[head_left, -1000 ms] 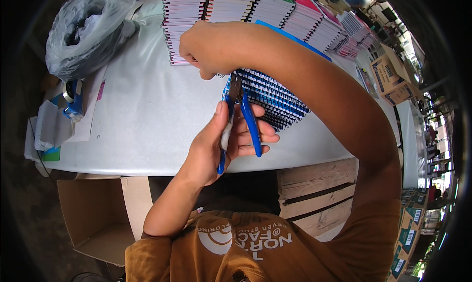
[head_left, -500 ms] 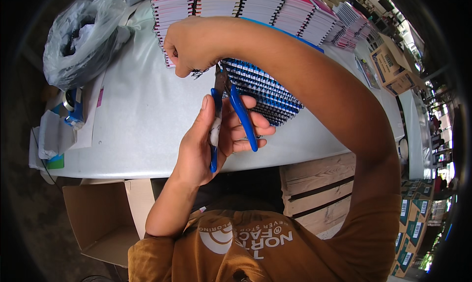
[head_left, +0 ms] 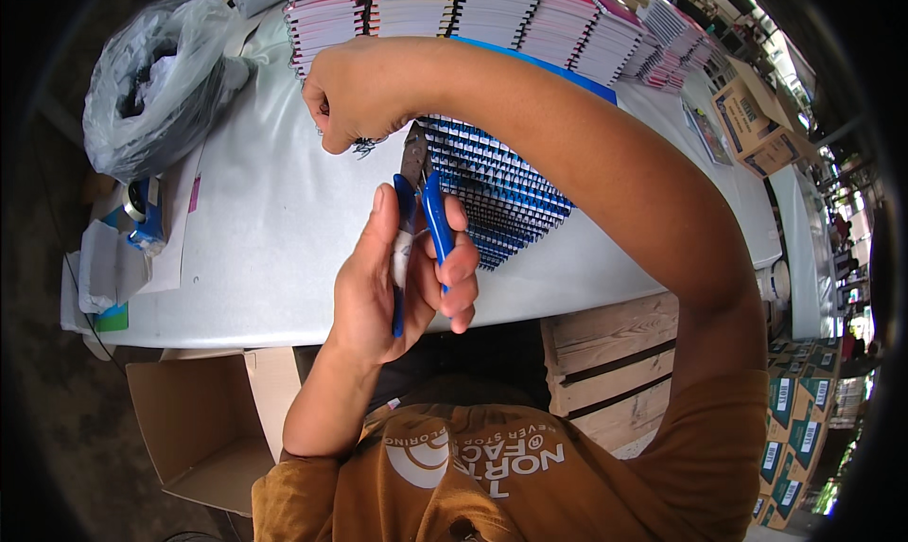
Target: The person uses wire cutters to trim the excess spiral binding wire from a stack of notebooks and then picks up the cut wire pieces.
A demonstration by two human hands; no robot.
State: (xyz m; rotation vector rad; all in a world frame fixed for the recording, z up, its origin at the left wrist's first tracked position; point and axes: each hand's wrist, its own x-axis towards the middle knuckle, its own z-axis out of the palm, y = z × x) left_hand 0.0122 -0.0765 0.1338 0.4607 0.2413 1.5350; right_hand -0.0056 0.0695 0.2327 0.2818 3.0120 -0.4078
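My left hand [head_left: 364, 301] is wrapped round a pair of cutting pliers [head_left: 437, 216] with blue handles and a white wrap on one of them. Their dark jaws point away from me, at the left edge of a stack of spiral-bound books [head_left: 501, 187] whose blue and dark bindings face up in rows. Across the stack reaches my right arm, bent to the left. My right hand [head_left: 355, 93] is closed just beyond the jaws, and thin dark wire pieces [head_left: 365, 147] stick out beneath it. Its fingertips are mostly hidden.
Stacks of spiral-bound books [head_left: 411, 8] line the table's far side. At left are a clear plastic bag [head_left: 156, 93] and a blue tape dispenser [head_left: 145, 216]. Cardboard boxes stand at right [head_left: 752, 116] and below the table's left front [head_left: 199, 428]. A wooden slatted piece [head_left: 610, 372] is below its front edge.
My left fingers have closed in and the pliers' handles are nearer each other. Both hands have shifted slightly left, and more of the bound stack shows.
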